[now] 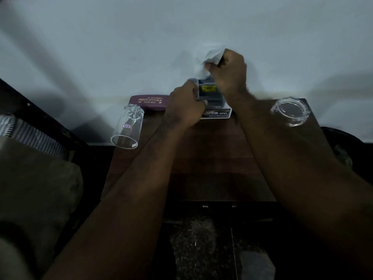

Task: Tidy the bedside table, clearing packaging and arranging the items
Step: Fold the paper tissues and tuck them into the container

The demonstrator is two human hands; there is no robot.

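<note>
At the back of the dark wooden bedside table [212, 158] stands a small grey box [210, 93] with a yellow label. My left hand [185, 104] grips its left side. My right hand [228, 71] is above the box and pinches a crumpled white wrapping [207, 55] that rises out of it. The box sits on a flat white card [222, 113] printed OPEL. A maroon spectacle case [149, 102] lies to the left against the wall.
A clear drinking glass [127, 128] stands at the table's left edge. A round clear glass dish [290, 111] sits at the back right corner. A bed with a pillow [36, 178] lies to the left. The wall is right behind the table.
</note>
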